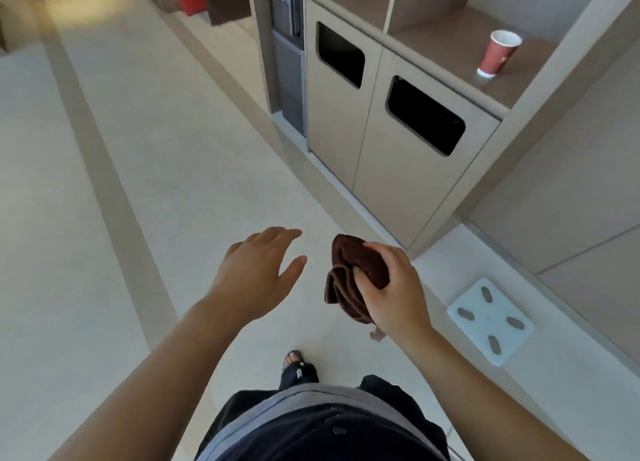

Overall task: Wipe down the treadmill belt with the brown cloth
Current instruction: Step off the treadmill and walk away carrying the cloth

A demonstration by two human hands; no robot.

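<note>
My right hand (394, 287) grips a bunched brown cloth (349, 277) in the air above the pale floor, with folds hanging down below the fingers. To its left my left hand (258, 270) hovers open with relaxed fingers, holding nothing, a short gap from the cloth. No treadmill or belt is in view.
A beige cabinet with two dark bin openings (424, 114) stands ahead on the right. A red paper cup (498, 53) sits on its shelf. A white bathroom scale (490, 320) lies on the floor at the right. My sandalled foot (298, 367) is below the hands.
</note>
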